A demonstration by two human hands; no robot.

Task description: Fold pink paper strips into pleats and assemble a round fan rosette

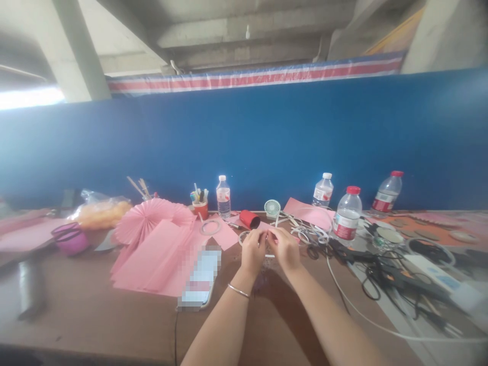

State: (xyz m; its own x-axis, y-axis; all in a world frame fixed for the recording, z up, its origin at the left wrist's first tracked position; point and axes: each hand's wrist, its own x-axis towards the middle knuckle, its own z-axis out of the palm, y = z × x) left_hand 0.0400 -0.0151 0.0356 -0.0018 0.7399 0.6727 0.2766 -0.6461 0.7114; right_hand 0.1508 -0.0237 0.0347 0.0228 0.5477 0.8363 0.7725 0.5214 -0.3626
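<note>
My left hand (251, 253), with a silver bangle on its wrist, and my right hand (285, 249) meet above the brown table (244, 325). Thumbs and fingers of both are pinched close together at the tips. Whatever is between them is too small or too hidden to name. A short white strip (270, 255) shows just below the fingers. Behind the hands lies a red cylinder (249, 219), tipped on its side, and a small pale green fan (272, 208) stands nearby. To the left rests a phone (200, 282) with a blurred-out screen.
Folded pink paper (156, 254) and a pleated pink paper rosette (147, 218) cover the left side. Water bottles (347, 216) stand along the blue partition (244, 142). Tangled black cables (381, 269) spread over the right. A red cup of pens (200, 208) is at the back.
</note>
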